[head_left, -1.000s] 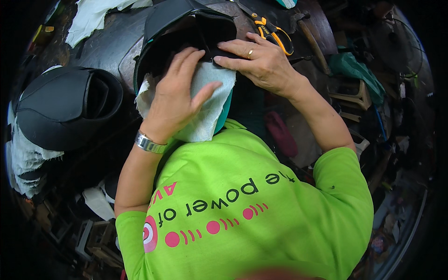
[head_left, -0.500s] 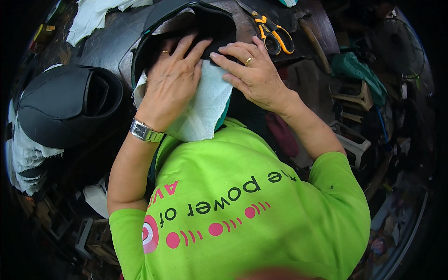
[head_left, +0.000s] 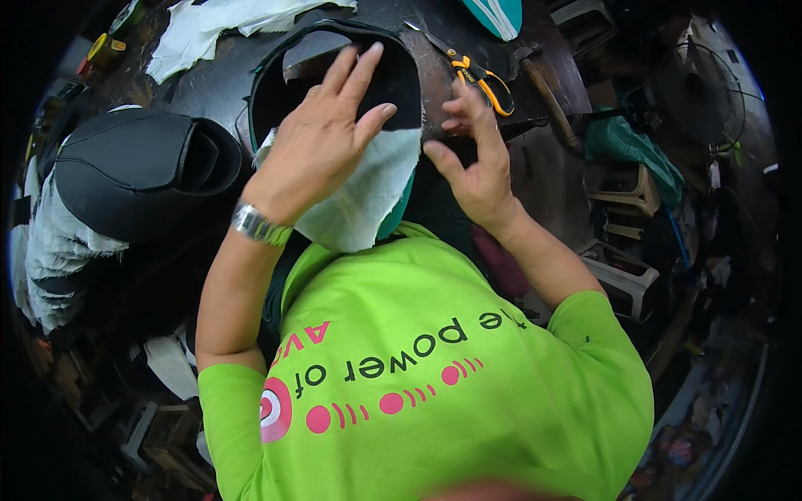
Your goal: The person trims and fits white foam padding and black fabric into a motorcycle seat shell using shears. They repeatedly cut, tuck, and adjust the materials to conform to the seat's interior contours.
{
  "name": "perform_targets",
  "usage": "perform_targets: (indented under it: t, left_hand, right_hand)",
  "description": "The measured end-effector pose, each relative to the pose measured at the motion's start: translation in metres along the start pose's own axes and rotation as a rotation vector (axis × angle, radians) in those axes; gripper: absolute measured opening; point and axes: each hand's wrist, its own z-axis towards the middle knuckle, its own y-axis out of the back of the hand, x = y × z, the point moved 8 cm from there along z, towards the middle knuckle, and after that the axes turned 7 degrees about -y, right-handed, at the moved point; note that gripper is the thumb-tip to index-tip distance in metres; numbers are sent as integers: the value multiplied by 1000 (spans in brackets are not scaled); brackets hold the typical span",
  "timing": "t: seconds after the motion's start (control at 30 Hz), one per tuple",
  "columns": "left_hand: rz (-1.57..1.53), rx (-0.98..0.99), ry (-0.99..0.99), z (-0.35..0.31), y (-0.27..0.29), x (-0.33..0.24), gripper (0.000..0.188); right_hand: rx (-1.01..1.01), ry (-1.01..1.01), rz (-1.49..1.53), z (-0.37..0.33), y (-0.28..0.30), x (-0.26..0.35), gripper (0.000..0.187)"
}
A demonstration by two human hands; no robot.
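Observation:
A black hollow piece with a wide rounded opening lies at the table's near edge, in front of my body. Over its near side hangs a white cloth panel with a frayed edge, and a strip of teal shows along the cloth's right side. My left hand hovers over the cloth and opening, fingers stretched and thumb apart, holding nothing. To the right of the opening is my right hand, empty with its fingers apart, their tips smeared by motion.
Yellow-and-black scissors and a wooden-handled hammer lie on the table to the right. At left, a black padded shell rests on stacked white cloth. More white cloth lies at the back. Plastic stools and a fan stand at right.
Both hands have come up off the work; the left had its fingers inside the opening, and the right was at the cloth's upper edge and has moved right. The view has shifted slightly.

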Motion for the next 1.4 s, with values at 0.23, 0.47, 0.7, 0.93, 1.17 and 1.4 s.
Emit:
perform_targets:
  t: [0.23, 0.47, 0.7, 0.93, 1.17, 1.4]
  left_hand:
    - [341, 72, -188, -30, 68, 3, 41]
    - [118, 114, -107, -55, 33, 7, 47]
    - [61, 41, 20, -55, 18, 24, 37]
    - [-137, -139, 163, -53, 18, 31, 15]
    - [112, -217, 121, -57, 14, 15, 33]
    - [328, -156, -121, -52, 0, -18, 13]
  right_hand:
    - [334, -385, 377, 28, -40, -12, 100]
    - [-234, 500, -392, 85, -15, 83, 62]
    - [400, 311, -179, 31, -87, 31, 74]
    - [323, 345, -219, 28, -88, 22, 57]
    - [122, 46, 133, 39, -78, -1, 17]
    - [197, -38, 150, 34, -71, -7, 22]
